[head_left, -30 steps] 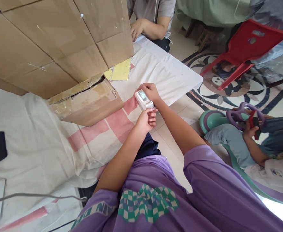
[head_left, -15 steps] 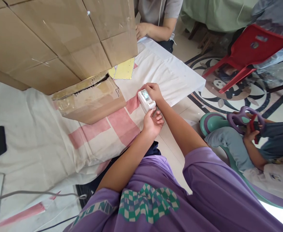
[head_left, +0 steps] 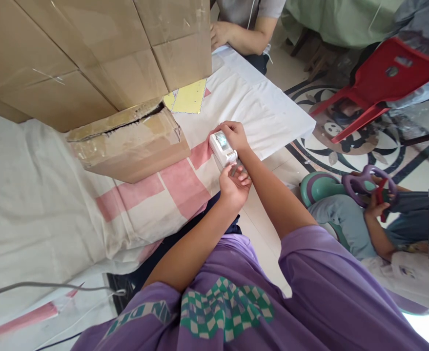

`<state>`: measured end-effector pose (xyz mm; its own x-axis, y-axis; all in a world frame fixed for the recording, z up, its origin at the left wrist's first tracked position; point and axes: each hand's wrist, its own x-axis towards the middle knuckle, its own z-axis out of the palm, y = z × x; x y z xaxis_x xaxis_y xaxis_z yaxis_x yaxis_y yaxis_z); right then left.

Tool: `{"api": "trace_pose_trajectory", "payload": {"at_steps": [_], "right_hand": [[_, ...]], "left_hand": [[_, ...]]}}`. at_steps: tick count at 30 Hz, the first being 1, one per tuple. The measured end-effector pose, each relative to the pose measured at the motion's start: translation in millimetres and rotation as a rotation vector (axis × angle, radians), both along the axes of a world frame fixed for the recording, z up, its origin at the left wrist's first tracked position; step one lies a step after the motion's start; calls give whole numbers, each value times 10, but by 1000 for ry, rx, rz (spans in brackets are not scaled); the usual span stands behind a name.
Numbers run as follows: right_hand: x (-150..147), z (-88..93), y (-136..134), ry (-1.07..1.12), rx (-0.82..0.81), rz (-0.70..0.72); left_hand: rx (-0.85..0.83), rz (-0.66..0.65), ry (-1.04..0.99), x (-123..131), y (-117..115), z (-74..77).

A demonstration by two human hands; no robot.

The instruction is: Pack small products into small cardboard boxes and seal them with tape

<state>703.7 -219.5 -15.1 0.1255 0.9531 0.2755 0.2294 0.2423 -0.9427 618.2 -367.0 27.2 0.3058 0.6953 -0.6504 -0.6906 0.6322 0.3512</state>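
Observation:
A small white boxy device point(head_left: 224, 149) with a clear window on top and a roller-like near end sits over the table's front edge. My right hand point(head_left: 234, 135) is wrapped around its far right side. At the near end is my left hand point(head_left: 236, 186), palm turned up, with thumb and forefinger pinched together against the device. Its other fingers are loosely curled. Whatever lies between those fingertips is too small to make out. Beyond the device, a yellow card point(head_left: 189, 97) lies on the cloth.
An opened cardboard box point(head_left: 137, 151) stands left of my hands, before a stack of large cartons point(head_left: 119, 53). A cloth with pink patches point(head_left: 185, 185) covers the table. Across it rests a person's arm point(head_left: 249, 38). On the right are a red chair point(head_left: 378, 78) and a seated person holding a purple steering wheel point(head_left: 348, 187).
The view has shifted slightly, so the cartons and table appear a little further left and up. Both hands keep their places at the white device.

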Motion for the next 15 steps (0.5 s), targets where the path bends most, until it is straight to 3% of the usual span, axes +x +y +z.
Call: {"api": "trace_pose_trajectory", "payload": {"at_steps": [3, 9, 15], "right_hand": [[1, -9, 5, 3, -1, 4], [-3, 21, -13, 10, -3, 28], [-10, 32, -16, 22, 6, 0]], "left_hand": [[-5, 97, -159, -24, -70, -46], [44, 73, -43, -62, -177, -117], [77, 55, 37, -80, -218, -69]]}}
